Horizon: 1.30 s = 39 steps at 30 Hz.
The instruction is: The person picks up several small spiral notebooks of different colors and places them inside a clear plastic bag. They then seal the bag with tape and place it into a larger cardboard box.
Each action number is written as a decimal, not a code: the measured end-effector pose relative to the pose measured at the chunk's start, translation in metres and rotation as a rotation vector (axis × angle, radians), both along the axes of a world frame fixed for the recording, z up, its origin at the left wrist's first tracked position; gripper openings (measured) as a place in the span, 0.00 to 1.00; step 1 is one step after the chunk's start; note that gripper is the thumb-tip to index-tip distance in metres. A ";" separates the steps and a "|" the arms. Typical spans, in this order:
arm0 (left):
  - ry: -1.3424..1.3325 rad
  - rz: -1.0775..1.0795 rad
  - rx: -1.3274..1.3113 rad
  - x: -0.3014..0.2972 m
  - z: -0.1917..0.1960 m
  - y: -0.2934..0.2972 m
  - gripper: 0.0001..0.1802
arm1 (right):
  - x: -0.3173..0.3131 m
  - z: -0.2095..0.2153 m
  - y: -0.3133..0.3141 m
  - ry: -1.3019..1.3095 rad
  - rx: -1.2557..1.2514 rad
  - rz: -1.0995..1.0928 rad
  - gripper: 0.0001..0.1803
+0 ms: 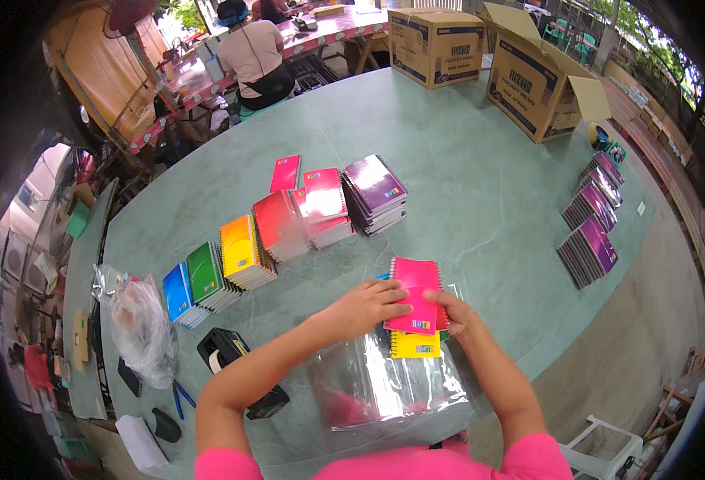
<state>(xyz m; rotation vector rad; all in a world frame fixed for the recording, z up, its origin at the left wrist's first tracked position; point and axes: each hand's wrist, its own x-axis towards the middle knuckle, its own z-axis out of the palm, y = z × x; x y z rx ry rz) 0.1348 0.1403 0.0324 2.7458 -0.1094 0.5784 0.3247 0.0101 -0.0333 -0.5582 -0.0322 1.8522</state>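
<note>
A pink spiral notebook [416, 290] lies on top of a small stack; a yellow notebook [415, 345] shows beneath it, with blue and green edges peeking out. My left hand [368, 306] rests on the pink notebook's left side. My right hand [454, 310] grips the stack's right edge. A clear plastic bag [384, 384] lies flat just in front of the stack, near the table's front edge.
Stacks of blue [179, 294], green [208, 276], orange [244, 252], red [279, 226], pink [324, 204] and purple notebooks [375, 192] line the green table [464, 176]. More purple stacks [588, 252] lie right. Cardboard boxes [536, 80] stand far. A tape dispenser [236, 368] and crumpled bag [140, 324] sit left. A person [252, 56] sits beyond.
</note>
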 end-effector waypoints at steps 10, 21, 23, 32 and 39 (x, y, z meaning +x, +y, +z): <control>-0.035 0.770 0.348 0.088 -0.048 0.130 0.12 | 0.028 0.023 -0.015 -0.425 -0.012 0.087 0.27; 0.352 -0.156 -0.358 0.105 0.042 0.043 0.14 | 0.061 0.001 -0.001 0.083 -0.037 0.050 0.38; 0.188 -0.015 -0.078 0.112 0.011 0.040 0.16 | 0.064 -0.006 -0.007 -0.220 0.079 -0.011 0.32; 0.015 0.575 -0.191 0.111 0.026 0.083 0.14 | 0.088 -0.036 -0.007 -0.106 -0.073 -0.025 0.25; 0.120 0.022 -0.007 0.085 0.014 0.050 0.13 | 0.054 0.005 0.014 -0.010 0.125 0.041 0.29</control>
